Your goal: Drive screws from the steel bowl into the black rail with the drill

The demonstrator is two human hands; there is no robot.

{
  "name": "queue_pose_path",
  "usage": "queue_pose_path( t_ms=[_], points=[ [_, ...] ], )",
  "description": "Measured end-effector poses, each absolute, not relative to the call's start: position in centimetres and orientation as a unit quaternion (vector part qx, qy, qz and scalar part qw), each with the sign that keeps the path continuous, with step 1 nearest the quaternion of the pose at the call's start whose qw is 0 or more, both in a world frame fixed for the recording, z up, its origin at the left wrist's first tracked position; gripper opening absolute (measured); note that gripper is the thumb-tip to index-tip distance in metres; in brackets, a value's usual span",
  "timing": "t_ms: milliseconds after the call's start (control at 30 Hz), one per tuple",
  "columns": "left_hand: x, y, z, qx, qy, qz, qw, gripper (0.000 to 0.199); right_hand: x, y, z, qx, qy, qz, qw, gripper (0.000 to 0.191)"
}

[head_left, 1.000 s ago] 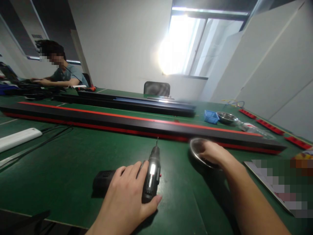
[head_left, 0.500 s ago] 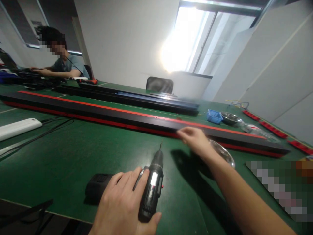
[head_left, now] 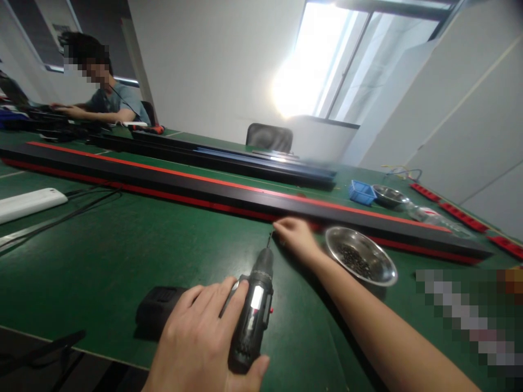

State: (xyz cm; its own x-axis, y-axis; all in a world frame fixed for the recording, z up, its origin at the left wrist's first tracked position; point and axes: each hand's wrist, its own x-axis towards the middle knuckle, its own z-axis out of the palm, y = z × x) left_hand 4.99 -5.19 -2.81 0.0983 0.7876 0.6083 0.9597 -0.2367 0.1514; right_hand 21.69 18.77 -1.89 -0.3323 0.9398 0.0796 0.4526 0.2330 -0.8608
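Observation:
My left hand (head_left: 204, 326) is wrapped round a black power drill (head_left: 253, 305) lying on its side low over the green table, its thin bit pointing away from me. At the tip of the bit, my right hand (head_left: 294, 237) pinches with thumb and forefinger; whatever is between them is too small to make out. A long black bar with red edges (head_left: 241, 196) lies across the table just beyond both. Right of my right hand stands a metal bowl (head_left: 382, 276) holding many small dark pieces.
Further back lie more dark bars (head_left: 204, 163). A blue basket (head_left: 362, 194), a second metal bowl (head_left: 390, 196) and a clear plastic bag are at the right. A white power strip (head_left: 30, 205) with cables lies left. A person (head_left: 118, 103) sits at the far left.
My right hand has moved left from beside the bowl to the tip of the drill bit, uncovering the bowl and its contents. My left hand still holds the drill in nearly the same place.

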Motion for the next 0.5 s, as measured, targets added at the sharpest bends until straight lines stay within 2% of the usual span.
queue_pose_path(
  t_ms=[500],
  points=[
    [4.82, -5.28, -2.74, -0.744, -0.594, -0.262, 0.156, 0.076, 22.28, 18.21, -1.95, -0.469, -0.723, 0.407, 0.303, 0.034]
  ],
)
